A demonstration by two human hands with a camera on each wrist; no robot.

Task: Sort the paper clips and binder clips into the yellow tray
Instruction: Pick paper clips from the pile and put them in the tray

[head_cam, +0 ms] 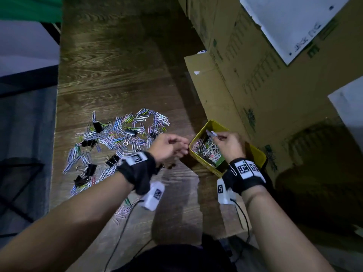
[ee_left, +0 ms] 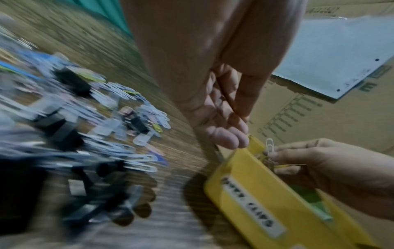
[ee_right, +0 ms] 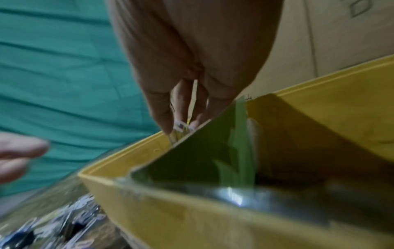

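A loose pile of coloured paper clips (head_cam: pixel 121 138) with several black binder clips (head_cam: pixel 97 127) lies on the wooden table. To its right stands the yellow tray (head_cam: pixel 213 122), split by a green divider (head_cam: pixel 220 161), with paper clips (head_cam: pixel 206 149) heaped in its left compartment. My right hand (head_cam: pixel 216 136) hovers over that compartment and pinches a few paper clips (head_cam: pixel 211 132), also visible in the left wrist view as paper clips (ee_left: pixel 269 145). My left hand (head_cam: pixel 185 148) hangs beside the tray's left rim, fingers loosely curled, and holds nothing.
Tall cardboard boxes (head_cam: pixel 255 75) with a white sheet (head_cam: pixel 294 22) crowd the tray's far and right sides. The table's left edge (head_cam: pixel 56 114) drops to the floor. A few stray clips (head_cam: pixel 122 210) and a cable (head_cam: pixel 125 222) lie near the front.
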